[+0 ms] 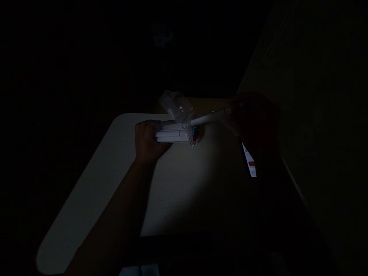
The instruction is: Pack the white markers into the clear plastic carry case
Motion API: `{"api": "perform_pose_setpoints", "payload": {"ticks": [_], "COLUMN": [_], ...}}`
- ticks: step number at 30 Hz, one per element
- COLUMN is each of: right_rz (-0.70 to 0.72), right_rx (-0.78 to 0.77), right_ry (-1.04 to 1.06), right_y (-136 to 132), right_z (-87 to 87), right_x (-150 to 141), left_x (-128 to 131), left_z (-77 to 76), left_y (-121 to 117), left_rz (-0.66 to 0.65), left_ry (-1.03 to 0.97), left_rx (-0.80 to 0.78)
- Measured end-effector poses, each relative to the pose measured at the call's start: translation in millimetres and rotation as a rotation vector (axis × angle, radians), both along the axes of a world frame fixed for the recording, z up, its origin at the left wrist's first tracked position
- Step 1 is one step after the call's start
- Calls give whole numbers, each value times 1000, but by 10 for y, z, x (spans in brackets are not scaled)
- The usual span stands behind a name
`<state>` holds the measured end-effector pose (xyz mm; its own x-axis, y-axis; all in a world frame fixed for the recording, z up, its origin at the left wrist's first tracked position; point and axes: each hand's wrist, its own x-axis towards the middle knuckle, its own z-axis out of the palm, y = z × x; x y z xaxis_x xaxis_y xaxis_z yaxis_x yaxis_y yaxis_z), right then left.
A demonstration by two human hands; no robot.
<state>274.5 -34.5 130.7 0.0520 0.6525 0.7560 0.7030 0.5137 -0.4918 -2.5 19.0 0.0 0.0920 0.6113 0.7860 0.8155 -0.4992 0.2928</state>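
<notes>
My left hand [148, 142] grips a clear plastic case [174, 134] packed with white pens or tubes lying side by side. Small red, blue and green bits [195, 134] show at the case's right end. My right hand [253, 119], nearly black in the shadow, holds a white pen [209, 117] whose tip reaches the case's top right corner. A clear plastic lid [176, 106] lies just beyond the case, apart from both hands.
The pale table [100, 180] runs diagonally, with its rounded corner at the far left. A lit white-and-red strip [249, 161], perhaps a phone screen, shows below my right hand. A dim wall or panel [316, 76] stands at the right; most surroundings are dark.
</notes>
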Motion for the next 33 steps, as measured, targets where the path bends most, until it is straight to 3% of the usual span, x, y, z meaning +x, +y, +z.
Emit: {"api": "perform_pose_setpoints", "payload": {"ticks": [6,16,28,33], "right_rz": [88,154,80,126], "right_rx": [-128,-246,-317,-304], "right_ry": [-37,-212,-272,-268], "right_y": [101,102,123,127], "right_z": [-132,-354,-434,-442], "right_x": [-61,-183,-279,-275], "left_x": [-12,19,11,-2], "left_z": [-31,-10,-31,-64], "left_y": [19,1,7,26], "left_rz": [5,42,24,13], "left_ry": [32,73,43,80], "left_rx": [75,35,-33,57]}}
